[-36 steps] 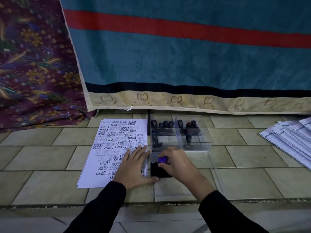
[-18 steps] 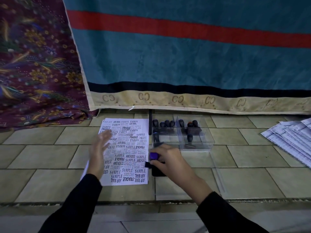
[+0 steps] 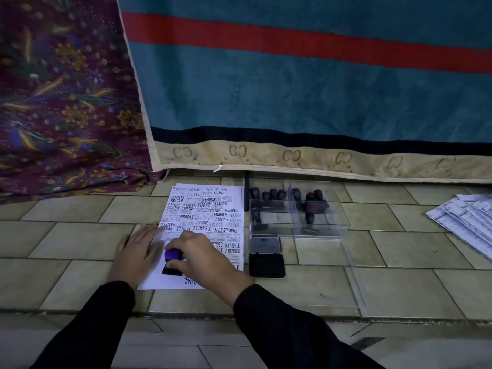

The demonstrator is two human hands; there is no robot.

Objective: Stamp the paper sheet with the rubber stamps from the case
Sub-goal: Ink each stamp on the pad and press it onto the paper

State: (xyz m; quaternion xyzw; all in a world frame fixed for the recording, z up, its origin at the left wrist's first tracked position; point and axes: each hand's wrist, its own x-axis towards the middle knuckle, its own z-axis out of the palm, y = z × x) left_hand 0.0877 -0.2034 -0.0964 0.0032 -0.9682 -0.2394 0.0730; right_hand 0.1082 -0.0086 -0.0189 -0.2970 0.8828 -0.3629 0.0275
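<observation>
Right hand (image 3: 206,258) moved stamp (image 3: 172,262) (purple-topped) from pad onto paper (image 3: 205,217).

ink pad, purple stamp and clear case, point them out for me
ink pad (image 3: 267,265), head view, on its black inking surface
purple stamp (image 3: 172,254), head view, on its purple handle
clear case (image 3: 323,231), head view, on its front wall

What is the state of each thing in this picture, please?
Paper sheet: flat on the floor, mostly covered with stamps.
Purple-handled stamp: base on the sheet.
Right hand: gripping the stamp.
Left hand: flat on the sheet's left edge.
Ink pad: open.
Clear case: open, stamps inside.
</observation>
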